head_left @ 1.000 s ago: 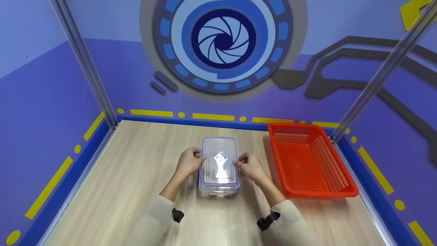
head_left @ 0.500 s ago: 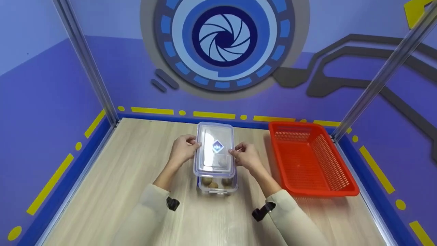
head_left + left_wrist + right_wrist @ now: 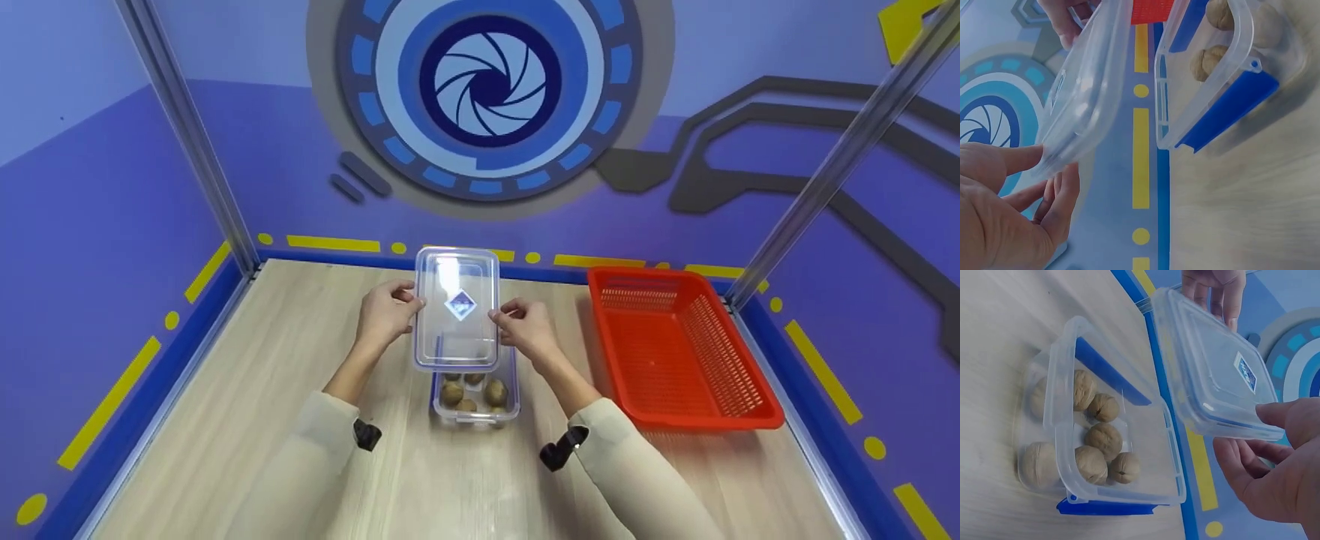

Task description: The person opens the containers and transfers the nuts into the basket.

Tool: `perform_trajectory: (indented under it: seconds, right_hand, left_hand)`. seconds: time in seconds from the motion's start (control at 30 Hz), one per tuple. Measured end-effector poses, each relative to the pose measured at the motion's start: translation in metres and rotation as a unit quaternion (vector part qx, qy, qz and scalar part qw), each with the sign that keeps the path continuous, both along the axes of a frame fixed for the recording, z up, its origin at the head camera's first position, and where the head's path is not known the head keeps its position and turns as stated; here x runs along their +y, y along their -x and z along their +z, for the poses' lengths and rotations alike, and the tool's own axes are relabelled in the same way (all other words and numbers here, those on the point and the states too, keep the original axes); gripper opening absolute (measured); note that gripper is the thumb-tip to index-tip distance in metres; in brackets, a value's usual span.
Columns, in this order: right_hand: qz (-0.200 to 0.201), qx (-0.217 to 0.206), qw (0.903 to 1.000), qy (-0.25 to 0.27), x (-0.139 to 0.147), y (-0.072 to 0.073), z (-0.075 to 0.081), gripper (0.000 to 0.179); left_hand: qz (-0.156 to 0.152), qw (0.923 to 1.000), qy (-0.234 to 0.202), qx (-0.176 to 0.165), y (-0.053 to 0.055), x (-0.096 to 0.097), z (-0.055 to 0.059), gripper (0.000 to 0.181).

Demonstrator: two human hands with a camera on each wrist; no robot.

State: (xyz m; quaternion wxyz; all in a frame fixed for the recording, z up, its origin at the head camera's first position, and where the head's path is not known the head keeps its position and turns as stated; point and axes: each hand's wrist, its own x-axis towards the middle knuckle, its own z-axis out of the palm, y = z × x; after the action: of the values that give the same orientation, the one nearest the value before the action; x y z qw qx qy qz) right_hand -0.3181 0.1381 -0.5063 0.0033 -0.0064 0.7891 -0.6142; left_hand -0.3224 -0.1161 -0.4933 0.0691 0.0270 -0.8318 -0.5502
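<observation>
A clear plastic lid [image 3: 457,337] with a diamond-shaped label is held up, tilted, above the far part of a clear food container [image 3: 476,415]. My left hand [image 3: 384,313] pinches the lid's left edge between thumb and fingers. On the opposite edge, my right hand [image 3: 529,330] pinches it the same way. Several walnuts [image 3: 1103,440] lie on the container's bottom, seen best in the right wrist view. Blue side clips [image 3: 1233,109] hang unlatched along the container's sides. The lid hides the container's far end in the head view.
A red plastic basket [image 3: 652,405] with perforated sides stands on the table's right, beyond my right hand. The light wooden table [image 3: 300,330] ends at a blue printed back wall [image 3: 255,172]. Metal posts [image 3: 187,127] rise at the corners.
The lid has come up off the container and moved away from me and slightly left, with both hands gripping it. Walnuts inside the container have come into view.
</observation>
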Motion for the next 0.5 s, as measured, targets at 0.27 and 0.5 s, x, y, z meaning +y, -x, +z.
perform_trajectory:
  seconds: [0.27, 0.5]
  right_hand:
    - [0.044, 0.001, 0.9989, -0.017, -0.012, -0.004, 0.003, 0.031]
    - [0.077, -0.010, 0.9966, -0.027, -0.029, -0.006, 0.005, 0.053]
  left_hand:
    - [0.014, 0.9998, 0.016, 0.007, -0.002, -0.015, -0.002, 0.043]
    - [0.032, 0.9979, 0.039, 0.040, -0.003, -0.029, -0.004, 0.044]
